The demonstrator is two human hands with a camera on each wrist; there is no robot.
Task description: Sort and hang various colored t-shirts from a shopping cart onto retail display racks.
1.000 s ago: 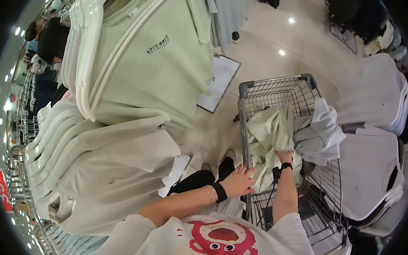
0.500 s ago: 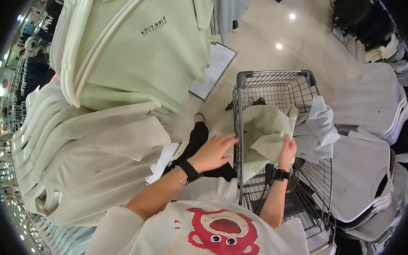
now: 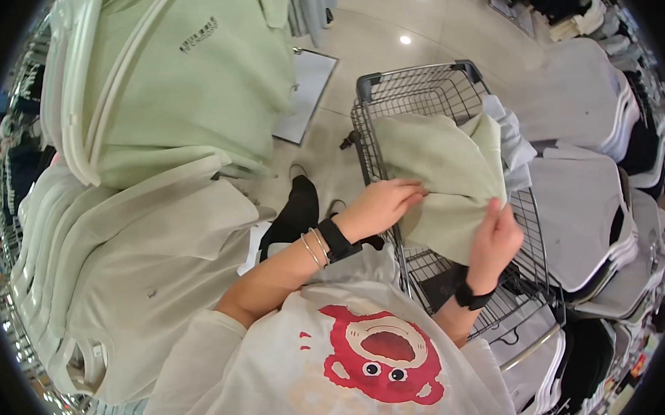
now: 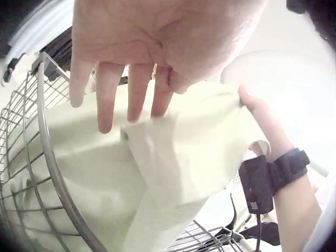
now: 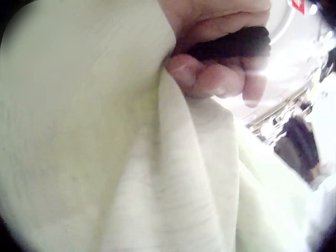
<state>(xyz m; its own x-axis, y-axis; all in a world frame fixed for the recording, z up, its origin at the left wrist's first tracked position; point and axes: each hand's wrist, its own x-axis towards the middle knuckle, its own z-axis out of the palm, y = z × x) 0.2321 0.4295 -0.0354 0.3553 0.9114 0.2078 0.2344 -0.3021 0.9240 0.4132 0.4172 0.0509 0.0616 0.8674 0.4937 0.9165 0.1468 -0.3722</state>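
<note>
A pale green garment (image 3: 442,159) lies bunched over the wire shopping cart (image 3: 361,122), its near part lifted up toward the person. Thumb and curled fingers of the right hand (image 3: 494,244) pinch its right edge; the right wrist view has this grip close up, with folds of cloth (image 5: 178,173) falling from it. At the garment's left side is the left hand (image 3: 381,208). Its fingers (image 4: 106,100) stretch out straight over the cloth in the left wrist view. A light grey garment (image 3: 514,134) hangs across the cart's right side, partly behind the green one.
To the left, hangers carry green shirts (image 3: 196,88) and beige shirts (image 3: 171,274). Grey shirts (image 3: 573,212) hang in rows right of the cart. A white board (image 3: 305,93) stands low by the floor ahead.
The right hand has drawn the green garment's edge up and toward the person. The left hand swung off the cart's side, then came back over to the garment.
</note>
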